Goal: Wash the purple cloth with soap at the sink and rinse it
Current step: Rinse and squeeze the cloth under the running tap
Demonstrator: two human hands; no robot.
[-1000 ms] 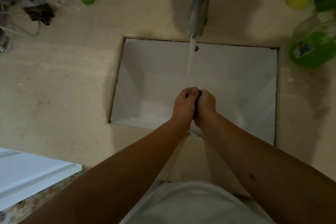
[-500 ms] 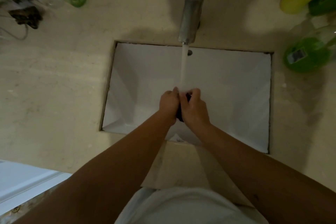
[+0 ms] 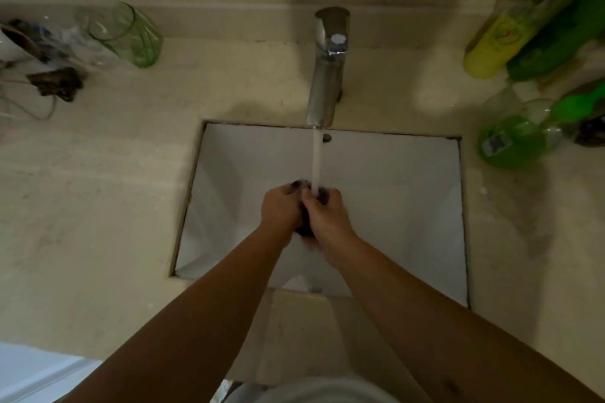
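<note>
I see left hand (image 3: 281,209) and right hand (image 3: 327,216) pressed together over sink (image 3: 409,206), purple cloth (image 3: 304,228) bunched between palms, fingers of both curled round it. Only dark edges of cloth show between and above hands. Stream from faucet (image 3: 324,88) lands right on fingertips: I judge cloth held there so water runs through while squeezed. Green soap bottle (image 3: 512,142) sits well right of hands, within reach.
</note>
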